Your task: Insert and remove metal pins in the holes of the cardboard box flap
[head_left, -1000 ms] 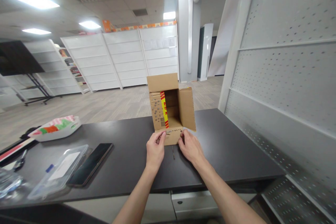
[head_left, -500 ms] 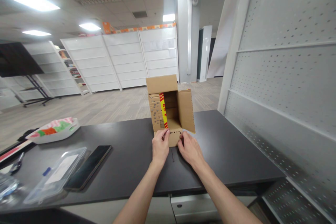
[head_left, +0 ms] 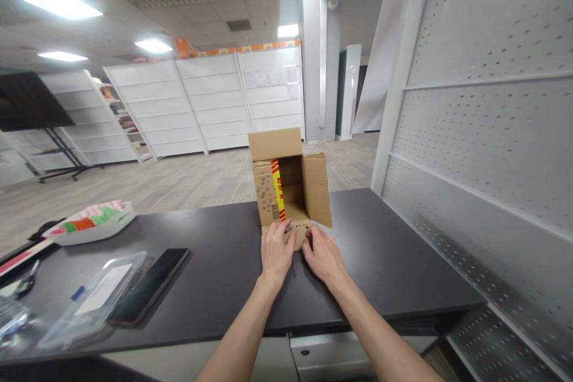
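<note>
An open cardboard box (head_left: 293,185) stands on the dark table, its opening facing me. Its left flap (head_left: 265,194) carries several small dark round bits and a yellow-red tape strip. A row of holes runs along the lower front flap (head_left: 302,230). My left hand (head_left: 275,253) is at that flap's left side, thumb and fingers closed near a tiny dark piece too small to name. My right hand (head_left: 324,252) has its fingers curled on the flap's right edge. Between my hands a thin dark rod (head_left: 294,270) lies on the table, partly covered.
On the left of the table (head_left: 215,286) lie a black phone (head_left: 152,286), a clear plastic case (head_left: 96,301) and a white basket (head_left: 101,227) with colourful contents. A perforated white panel (head_left: 474,149) rises along the right side.
My left hand has shifted slightly right along the lower flap, its thumb now lower and nearer the middle. My right hand stays at the flap's right edge.
</note>
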`<state>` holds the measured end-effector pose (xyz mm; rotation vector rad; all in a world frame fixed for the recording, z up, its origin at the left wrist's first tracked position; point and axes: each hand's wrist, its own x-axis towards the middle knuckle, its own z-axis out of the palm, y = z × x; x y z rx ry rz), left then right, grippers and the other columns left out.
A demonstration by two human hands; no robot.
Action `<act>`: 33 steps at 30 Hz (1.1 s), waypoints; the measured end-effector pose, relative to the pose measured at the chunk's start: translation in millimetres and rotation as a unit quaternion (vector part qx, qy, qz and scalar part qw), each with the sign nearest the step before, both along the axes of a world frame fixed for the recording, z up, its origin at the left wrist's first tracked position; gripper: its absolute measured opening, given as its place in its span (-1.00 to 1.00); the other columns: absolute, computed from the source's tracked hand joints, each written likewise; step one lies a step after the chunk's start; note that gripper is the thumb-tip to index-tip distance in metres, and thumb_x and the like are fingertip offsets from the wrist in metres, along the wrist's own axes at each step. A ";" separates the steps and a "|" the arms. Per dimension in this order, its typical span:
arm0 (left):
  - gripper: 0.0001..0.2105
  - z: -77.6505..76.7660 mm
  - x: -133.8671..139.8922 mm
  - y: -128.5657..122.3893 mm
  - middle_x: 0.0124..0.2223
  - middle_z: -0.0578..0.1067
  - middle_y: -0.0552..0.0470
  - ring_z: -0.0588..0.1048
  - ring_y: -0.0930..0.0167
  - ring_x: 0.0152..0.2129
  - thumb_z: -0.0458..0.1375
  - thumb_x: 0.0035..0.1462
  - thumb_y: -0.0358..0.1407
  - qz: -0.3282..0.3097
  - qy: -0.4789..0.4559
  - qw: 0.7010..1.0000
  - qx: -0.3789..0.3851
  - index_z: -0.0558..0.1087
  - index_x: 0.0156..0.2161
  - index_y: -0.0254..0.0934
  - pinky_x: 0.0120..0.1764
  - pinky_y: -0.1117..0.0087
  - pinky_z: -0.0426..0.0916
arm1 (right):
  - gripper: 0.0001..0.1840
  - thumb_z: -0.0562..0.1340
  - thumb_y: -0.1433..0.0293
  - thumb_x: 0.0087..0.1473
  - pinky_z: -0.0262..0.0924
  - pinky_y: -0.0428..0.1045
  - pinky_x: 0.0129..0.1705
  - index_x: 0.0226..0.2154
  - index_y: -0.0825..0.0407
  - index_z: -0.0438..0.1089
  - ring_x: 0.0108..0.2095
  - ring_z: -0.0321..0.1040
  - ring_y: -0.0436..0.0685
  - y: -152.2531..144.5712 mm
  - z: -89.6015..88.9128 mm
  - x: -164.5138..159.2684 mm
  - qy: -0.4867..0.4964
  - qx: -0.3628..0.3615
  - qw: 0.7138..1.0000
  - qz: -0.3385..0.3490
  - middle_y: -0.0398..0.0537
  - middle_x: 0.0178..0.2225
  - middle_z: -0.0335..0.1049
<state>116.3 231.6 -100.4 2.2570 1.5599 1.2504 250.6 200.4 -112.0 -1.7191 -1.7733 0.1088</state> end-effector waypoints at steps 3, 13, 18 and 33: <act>-0.77 -0.4 -2.0 -4.7 -0.16 0.50 -0.02 0.48 0.35 -0.19 0.09 0.21 -0.30 0.020 0.012 1.000 0.017 0.46 -0.05 -0.19 -0.16 0.32 0.30 | -0.95 0.06 0.45 0.16 0.02 -0.06 -0.29 -0.31 0.01 0.20 -0.31 0.34 0.08 0.0 0.3 -0.3 0.002 0.000 1.000 -0.001 -0.06 -0.32 0.41; -0.78 -1.4 -2.2 -11.9 -0.15 0.52 -0.02 0.48 0.34 -0.18 0.08 0.20 -0.29 0.050 0.073 0.996 0.035 0.51 -0.09 -0.14 -0.18 0.33 0.24 | -0.93 0.05 0.47 0.15 0.03 -0.06 -0.28 -0.30 0.01 0.21 -0.31 0.35 0.08 0.0 0.9 -0.9 0.006 -0.008 1.000 -0.003 -0.06 -0.31 0.41; -0.78 0.0 -1.5 -12.8 -0.15 0.51 -0.03 0.47 0.34 -0.18 0.08 0.20 -0.29 0.059 0.095 0.994 0.014 0.53 -0.11 -0.14 -0.19 0.32 0.24 | -0.93 0.04 0.46 0.16 0.03 -0.06 -0.29 -0.30 0.00 0.20 -0.31 0.36 0.08 -0.1 0.5 -1.4 0.006 -0.001 1.000 -0.007 -0.07 -0.32 0.41; -0.84 18.1 -5.4 -43.5 -0.21 0.51 -0.08 0.47 0.23 -0.21 0.07 0.16 -0.19 0.072 0.175 0.973 -0.135 0.39 -0.29 -0.24 -0.20 0.26 0.22 | -0.94 0.05 0.47 0.14 0.01 -0.06 -0.30 -0.33 0.00 0.19 -0.32 0.34 0.08 -0.9 2.1 -1.6 0.015 -0.002 1.000 0.000 -0.08 -0.35 0.40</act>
